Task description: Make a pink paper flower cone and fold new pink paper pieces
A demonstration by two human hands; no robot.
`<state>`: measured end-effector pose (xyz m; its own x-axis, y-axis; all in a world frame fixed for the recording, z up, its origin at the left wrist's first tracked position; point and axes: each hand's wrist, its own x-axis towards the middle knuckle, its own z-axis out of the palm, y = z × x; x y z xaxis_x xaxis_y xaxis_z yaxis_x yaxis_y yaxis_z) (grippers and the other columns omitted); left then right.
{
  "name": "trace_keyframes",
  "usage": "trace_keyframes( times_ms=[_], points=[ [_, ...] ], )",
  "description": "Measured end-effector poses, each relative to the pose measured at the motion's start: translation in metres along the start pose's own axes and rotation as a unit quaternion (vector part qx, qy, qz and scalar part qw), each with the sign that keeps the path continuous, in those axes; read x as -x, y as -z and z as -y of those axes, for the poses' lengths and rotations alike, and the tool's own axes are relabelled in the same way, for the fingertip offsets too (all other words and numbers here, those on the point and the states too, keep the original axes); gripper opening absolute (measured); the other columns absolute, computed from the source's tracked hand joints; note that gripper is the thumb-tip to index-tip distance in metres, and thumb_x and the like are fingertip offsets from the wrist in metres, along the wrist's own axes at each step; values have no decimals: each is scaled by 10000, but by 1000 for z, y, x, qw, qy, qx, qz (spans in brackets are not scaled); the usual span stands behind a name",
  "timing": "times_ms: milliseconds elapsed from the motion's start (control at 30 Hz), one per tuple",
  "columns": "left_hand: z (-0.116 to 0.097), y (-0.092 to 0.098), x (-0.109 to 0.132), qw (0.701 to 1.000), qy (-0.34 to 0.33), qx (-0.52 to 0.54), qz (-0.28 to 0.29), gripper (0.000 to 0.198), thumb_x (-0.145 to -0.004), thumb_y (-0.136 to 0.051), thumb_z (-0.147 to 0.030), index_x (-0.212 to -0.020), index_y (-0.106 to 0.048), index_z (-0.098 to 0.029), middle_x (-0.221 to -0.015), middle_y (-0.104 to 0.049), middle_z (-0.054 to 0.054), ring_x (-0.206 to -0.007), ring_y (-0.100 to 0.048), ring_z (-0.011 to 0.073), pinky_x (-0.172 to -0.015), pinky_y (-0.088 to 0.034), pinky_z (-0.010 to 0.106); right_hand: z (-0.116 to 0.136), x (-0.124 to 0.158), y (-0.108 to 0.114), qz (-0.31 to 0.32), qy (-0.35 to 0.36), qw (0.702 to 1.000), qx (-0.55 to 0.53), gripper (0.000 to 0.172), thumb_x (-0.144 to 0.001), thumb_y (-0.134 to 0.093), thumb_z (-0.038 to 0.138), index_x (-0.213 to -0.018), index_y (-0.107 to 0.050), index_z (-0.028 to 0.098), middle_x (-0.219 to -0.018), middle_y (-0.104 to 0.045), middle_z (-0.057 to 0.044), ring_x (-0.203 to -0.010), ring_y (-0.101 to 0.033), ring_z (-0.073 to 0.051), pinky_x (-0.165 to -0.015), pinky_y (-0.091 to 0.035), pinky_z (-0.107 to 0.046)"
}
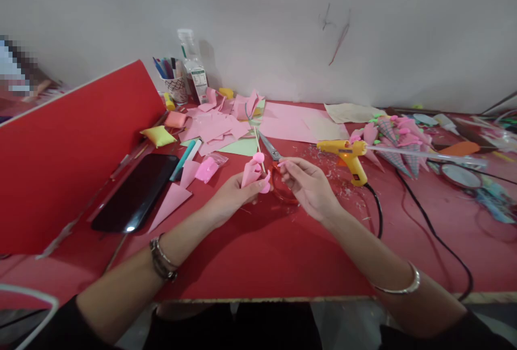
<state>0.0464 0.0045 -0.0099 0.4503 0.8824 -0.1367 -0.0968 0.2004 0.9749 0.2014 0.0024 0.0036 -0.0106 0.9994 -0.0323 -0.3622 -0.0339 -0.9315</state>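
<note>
Near side of left hand (231, 198) and right hand (309, 187): open stretch of table (258, 264), passable low. Left route blocked: red board (89, 151) stands tall, phone (139, 191) lies just right of it. Straight ahead, scissors (271, 147) lie in the middle, handles toward near side. Beyond, flat loose paper (216, 126); far left, bottle (198, 81) and pen cup (176, 90) stand upright by the wall (258, 27). Narrow lane between right hand and glue gun (353, 167), small scraps on it. Farther right: paper cones (388, 130) piled up, black cords (434, 237) crossing the near right.
</note>
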Motion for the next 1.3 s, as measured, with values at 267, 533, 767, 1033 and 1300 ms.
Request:
trace_keyframes(
  times_ms=[267, 533, 767, 1033, 1300],
  points=[
    [-4, -1, 1, 994, 50, 87, 43, 237, -754, -503, -356, -676, -550, -137, -436, -262, -100, -390, -172, 25, -505, -326, 211, 1, 3, -1, -2, -21, 996, 83, 198, -579, -668, 307, -543, -528, 171, -443, -510, 73, -355, -427, -23, -374, -330, -170],
    [-4, -4, 2, 991, 45, 113, 52, 194, -654, -621, -307, -687, -500, -159, -580, -433, -63, -444, -256, 23, -472, -288, 194, -1, 2, -2, 5, -22, 998, 56, 128, -603, -647, 281, -685, -639, 183, -535, -569, 48, -439, -474, -34, -455, -404, -181],
    [1, -1, 3, 999, -4, -39, 24, 179, -676, -583, -305, -771, -518, -168, -636, -434, -54, -550, -374, 58, -537, -315, 206, -4, 1, -1, 3, -8, 1000, 30, 106, -614, -626, 214, -712, -668, 209, -678, -625, 23, -609, -547, -62, -677, -473, -236],
    [-2, -1, 3, 999, -24, -22, 37, 215, -662, -583, -330, -802, -533, -174, -645, -441, -38, -539, -362, 68, -528, -327, 216, -5, 3, -1, 28, 35, 992, 121, 139, -672, -584, 248, -785, -654, 206, -669, -622, 15, -614, -564, -83, -650, -476, -256],
    [-10, 3, 9, 943, -10, 106, 316, 280, -605, -644, -416, -523, -518, -180, -536, -406, -23, -458, -321, 74, -441, -263, 235, -2, 5, -1, 19, 72, 974, 213, 124, -700, -557, 221, -754, -669, 216, -611, -578, 36, -528, -487, -52, -544, -424, -207]
  ],
)
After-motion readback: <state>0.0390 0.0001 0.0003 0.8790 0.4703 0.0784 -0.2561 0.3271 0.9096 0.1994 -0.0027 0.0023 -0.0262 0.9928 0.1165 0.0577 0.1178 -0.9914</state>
